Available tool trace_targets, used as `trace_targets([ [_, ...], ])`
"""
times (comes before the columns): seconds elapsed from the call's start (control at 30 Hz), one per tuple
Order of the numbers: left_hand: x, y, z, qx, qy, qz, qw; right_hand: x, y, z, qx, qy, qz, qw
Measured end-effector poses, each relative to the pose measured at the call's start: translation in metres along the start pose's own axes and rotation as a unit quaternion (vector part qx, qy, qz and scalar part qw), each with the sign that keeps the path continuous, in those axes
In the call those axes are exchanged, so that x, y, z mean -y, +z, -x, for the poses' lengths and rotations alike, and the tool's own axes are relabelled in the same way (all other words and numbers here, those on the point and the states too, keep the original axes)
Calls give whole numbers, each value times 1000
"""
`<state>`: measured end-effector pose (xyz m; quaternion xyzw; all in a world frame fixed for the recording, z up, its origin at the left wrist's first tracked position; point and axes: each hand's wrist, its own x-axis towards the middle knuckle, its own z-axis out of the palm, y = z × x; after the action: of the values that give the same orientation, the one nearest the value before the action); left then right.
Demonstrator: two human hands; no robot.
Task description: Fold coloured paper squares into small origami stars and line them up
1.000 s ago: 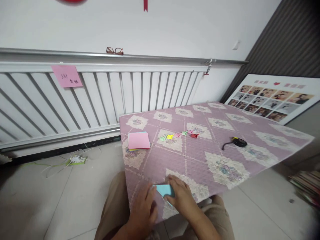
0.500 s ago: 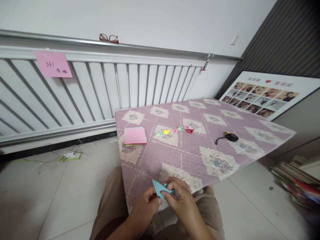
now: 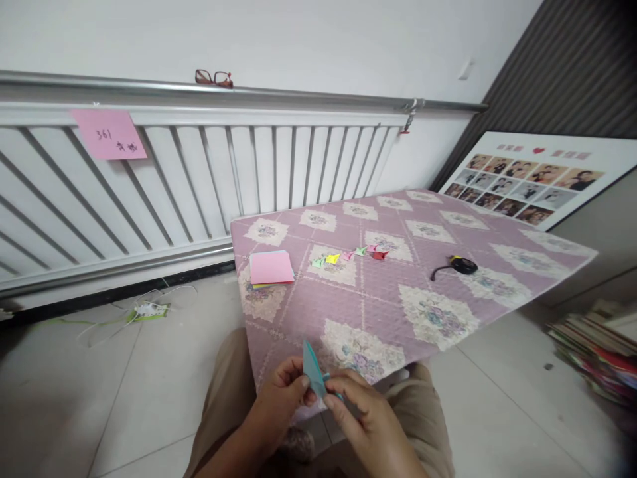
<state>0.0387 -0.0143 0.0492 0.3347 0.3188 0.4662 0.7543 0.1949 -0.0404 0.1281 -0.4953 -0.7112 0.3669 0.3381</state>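
A sheet of blue paper (image 3: 312, 372), folded and standing partly upright, is held over the near edge of the table. My left hand (image 3: 284, 393) pinches its left side between thumb and fingers. On the right, my right hand (image 3: 362, 410) grips the paper's lower right part, thumb and fingers closed on it. Farther back lies a stack of coloured paper (image 3: 271, 267) with a pink sheet on top. To its right, several small folded paper pieces, among them a yellow one (image 3: 332, 259) and a red one (image 3: 380, 255), form a loose row.
A flowered cloth covers the table (image 3: 343, 312). A black coiled object with a strap (image 3: 462, 265) lies on its right side. Behind stands a white radiator (image 3: 279, 166), with glasses (image 3: 213, 78) on the pipe above. A power strip (image 3: 149, 311) sits on the floor at left.
The blue paper has turned more upright and edge-on between my hands. My right hand has shifted slightly lower, with its fingers still on the paper. The view has tilted slightly.
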Motion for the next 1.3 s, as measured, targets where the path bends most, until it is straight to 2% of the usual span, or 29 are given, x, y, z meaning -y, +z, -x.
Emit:
trace_targets([
  [0.13,-2,0,1,0,-9,-22,1000,-4,1,2,-1,79,-110,991],
  [0.33,-7,3,8,37,-43,-15,998,-19,7,10,-20,201,-249,947],
  [0.6,-14,8,13,59,-60,24,996,-28,18,17,-23,227,-346,910],
  [0.77,-16,7,15,80,-66,22,994,-22,17,17,-22,216,-314,924],
  [0.87,-15,4,15,82,-55,-28,995,-11,13,16,-28,187,-285,940],
  [1.0,-17,4,14,74,-41,-93,992,-6,10,16,-67,144,-199,967],
  [1.13,-21,7,14,65,-33,-133,988,-7,10,18,-44,131,-135,981],
  [1.2,-20,7,14,57,-38,-139,988,-8,10,18,-46,125,-103,986],
  [1.3,-16,7,13,53,-47,-101,992,-11,11,19,-54,126,-114,984],
])
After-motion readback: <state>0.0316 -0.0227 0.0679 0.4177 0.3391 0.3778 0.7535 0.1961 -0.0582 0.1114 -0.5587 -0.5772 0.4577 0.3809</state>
